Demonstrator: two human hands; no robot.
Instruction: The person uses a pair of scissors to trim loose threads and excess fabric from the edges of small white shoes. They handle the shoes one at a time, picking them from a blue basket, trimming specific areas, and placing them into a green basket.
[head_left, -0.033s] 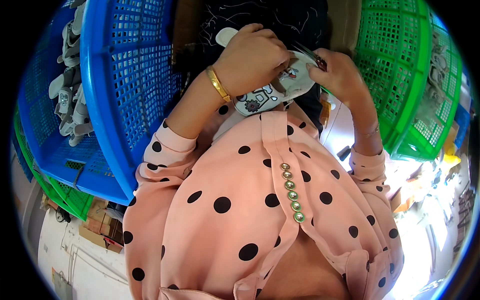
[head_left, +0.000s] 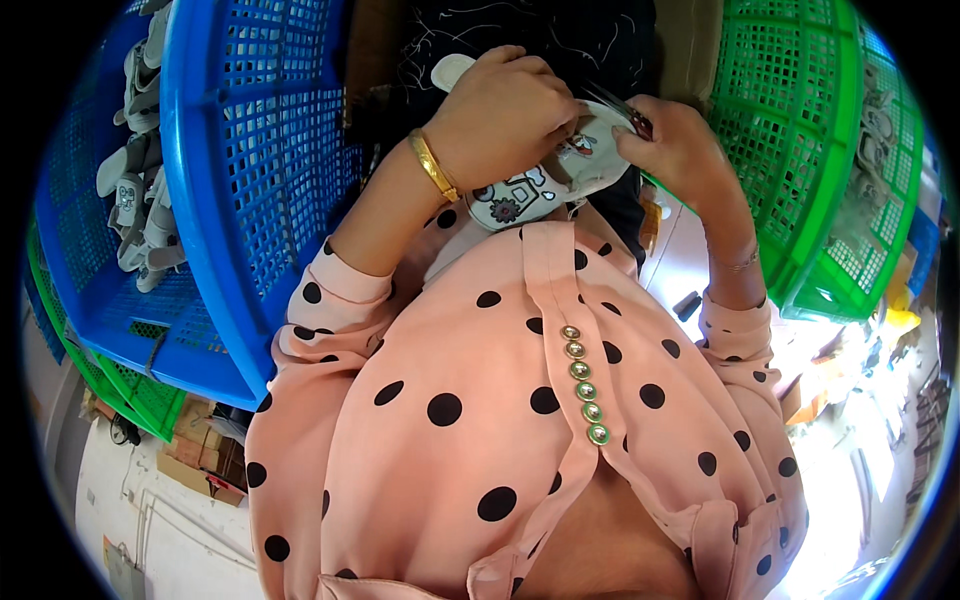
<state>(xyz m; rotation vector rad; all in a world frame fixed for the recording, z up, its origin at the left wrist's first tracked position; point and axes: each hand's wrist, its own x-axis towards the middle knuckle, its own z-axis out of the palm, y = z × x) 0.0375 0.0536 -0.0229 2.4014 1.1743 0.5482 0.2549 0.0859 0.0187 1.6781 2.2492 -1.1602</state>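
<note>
My left hand, with a gold bangle on its wrist, grips a grey-white fabric piece printed with small cartoon figures. It holds the piece against my lap over dark cloth. My right hand touches the right edge of the same piece. It pinches a small dark metal tool whose tip points toward my left hand. My fingers hide part of the piece. Both forearms come out of pink sleeves with black dots.
A blue plastic basket stands at my left with several grey-white pieces in it. Under it lies a green basket. Another green basket stands at my right. Cardboard boxes sit on the floor at lower left.
</note>
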